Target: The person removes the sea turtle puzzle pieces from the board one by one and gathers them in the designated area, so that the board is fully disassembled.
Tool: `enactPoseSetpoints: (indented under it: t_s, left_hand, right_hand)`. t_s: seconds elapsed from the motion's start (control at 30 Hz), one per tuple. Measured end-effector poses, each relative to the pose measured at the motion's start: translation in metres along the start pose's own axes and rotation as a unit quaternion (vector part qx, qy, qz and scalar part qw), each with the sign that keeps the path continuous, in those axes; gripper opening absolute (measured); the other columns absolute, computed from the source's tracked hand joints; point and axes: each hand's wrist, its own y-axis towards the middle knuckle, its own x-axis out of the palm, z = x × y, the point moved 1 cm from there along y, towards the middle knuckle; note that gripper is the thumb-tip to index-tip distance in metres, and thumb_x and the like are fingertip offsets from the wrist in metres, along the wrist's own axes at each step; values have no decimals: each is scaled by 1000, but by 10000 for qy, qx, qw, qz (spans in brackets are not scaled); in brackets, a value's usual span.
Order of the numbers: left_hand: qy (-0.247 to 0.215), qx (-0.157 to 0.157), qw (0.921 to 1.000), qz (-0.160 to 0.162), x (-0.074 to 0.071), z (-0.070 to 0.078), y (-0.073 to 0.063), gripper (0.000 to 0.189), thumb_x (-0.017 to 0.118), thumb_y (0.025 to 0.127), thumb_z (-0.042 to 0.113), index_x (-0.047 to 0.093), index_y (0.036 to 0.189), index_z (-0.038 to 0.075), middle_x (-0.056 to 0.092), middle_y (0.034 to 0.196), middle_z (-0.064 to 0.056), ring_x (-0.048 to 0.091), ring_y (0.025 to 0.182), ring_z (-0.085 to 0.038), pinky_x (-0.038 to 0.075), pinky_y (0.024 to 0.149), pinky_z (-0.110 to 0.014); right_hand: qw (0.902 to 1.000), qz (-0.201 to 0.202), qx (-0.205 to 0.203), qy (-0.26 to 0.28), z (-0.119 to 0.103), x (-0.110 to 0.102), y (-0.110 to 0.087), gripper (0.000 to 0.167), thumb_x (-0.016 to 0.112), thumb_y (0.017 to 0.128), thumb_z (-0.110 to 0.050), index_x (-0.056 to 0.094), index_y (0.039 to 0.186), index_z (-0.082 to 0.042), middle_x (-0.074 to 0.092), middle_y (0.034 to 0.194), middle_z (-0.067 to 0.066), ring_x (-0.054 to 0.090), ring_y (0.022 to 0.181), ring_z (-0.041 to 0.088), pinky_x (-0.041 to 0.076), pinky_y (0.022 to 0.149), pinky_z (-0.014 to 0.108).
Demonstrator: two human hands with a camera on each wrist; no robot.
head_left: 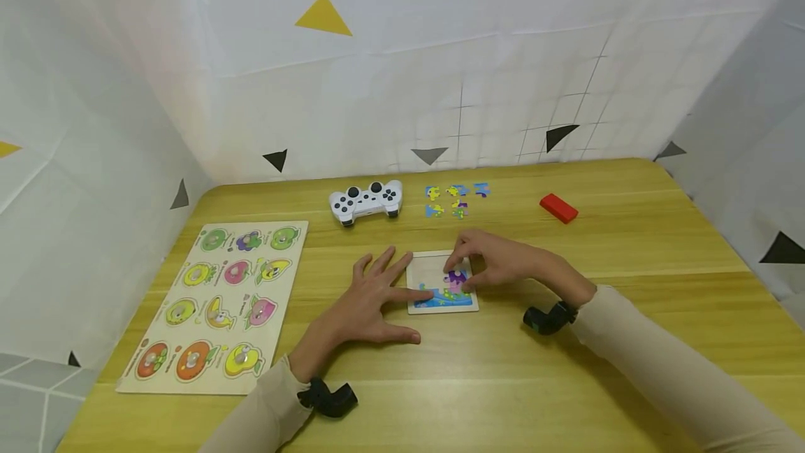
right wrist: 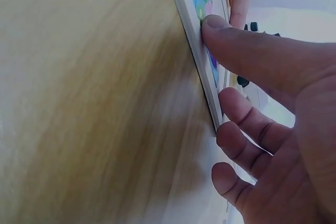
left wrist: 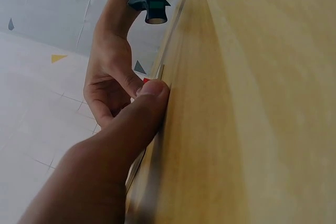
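Note:
A small jigsaw puzzle tray (head_left: pixel 430 262) with a pale rim lies in the middle of the table, its lower part filled with blue, green and pink pieces. My left hand (head_left: pixel 370 303) spreads its fingers at the tray's left side, and one fingertip rests on the blue pieces at the lower left. From the right, my right hand (head_left: pixel 503 259) reaches over the tray. Its thumb and index finger pinch a purple-and-pink puzzle piece (head_left: pixel 456 278) in the tray's right half. In the right wrist view the thumb (right wrist: pixel 226 32) lies over the tray rim (right wrist: pixel 197 51); the piece is partly hidden.
Several loose puzzle pieces (head_left: pixel 434 210) lie behind the tray. A white game controller (head_left: pixel 366 203) stands to their left, a red block (head_left: pixel 558 208) to their right. A large fruit peg board (head_left: pixel 214 306) covers the table's left side. White cloth walls (head_left: pixel 377 103) stand round the table.

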Motion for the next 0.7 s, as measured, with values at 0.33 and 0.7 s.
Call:
enactPoseSetpoints:
  t_s: [0.33,0.7]
  left_hand:
    - [-87,-5,10000,-28,1,-1,0,67,66,81,75,52,143,53,26,169,-13,14,157,-46,12,117,-71]
    - [-101,20,9999,-8,1,-1,0,67,66,81,75,53,142,52,27,169,-13,14,157,-46,12,116,-71]
  right_hand:
    - [10000,22,-16,-9,0,2,-1,32,83,85,-24,76,117,-23,61,108,1,50,102,20,43,89,36]
    - [9999,93,-92,105,2,4,-3,31,82,87,-23,73,116,-26,63,108,-4,55,103,18,48,92,40]
